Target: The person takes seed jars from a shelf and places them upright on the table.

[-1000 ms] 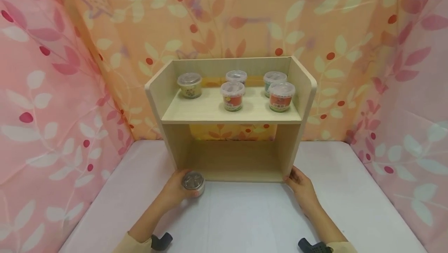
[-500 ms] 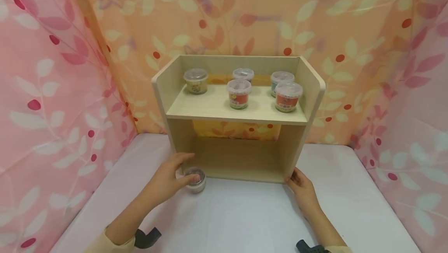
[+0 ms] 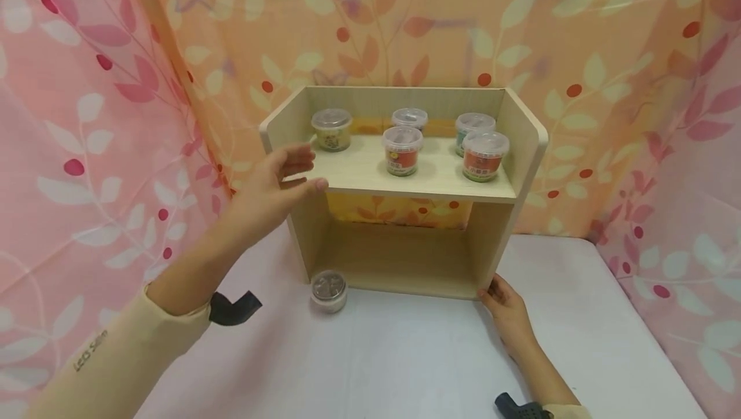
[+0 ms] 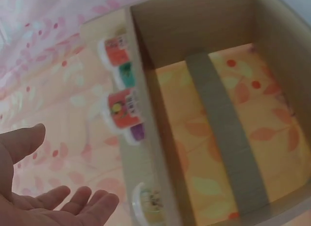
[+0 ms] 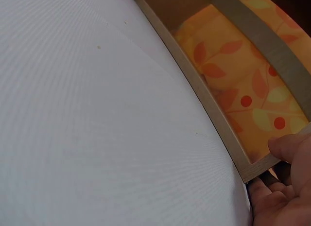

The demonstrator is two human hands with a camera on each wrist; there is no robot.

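Observation:
My left hand is raised in front of the wooden shelf unit's left side, fingers extended and thumb apart, holding nothing. Nearest to it on the upper board stands a yellow-labelled tub with a clear lid. A pale tub with a clear lid stands on the table at the unit's lower left front corner, apart from both hands. At the lower right corner, my right hand holds the side panel of the shelf unit; in the right wrist view the thumb lies inside and the fingers outside.
On the upper board stand two red-labelled tubs, with a purple one and a teal one behind them. A white cloth covers the table. Patterned curtains hang around the back and sides.
My left hand has let go of the pale tub at the lower left corner and risen to the upper board's height, its fingers spread. The right hand stays at the lower right corner.

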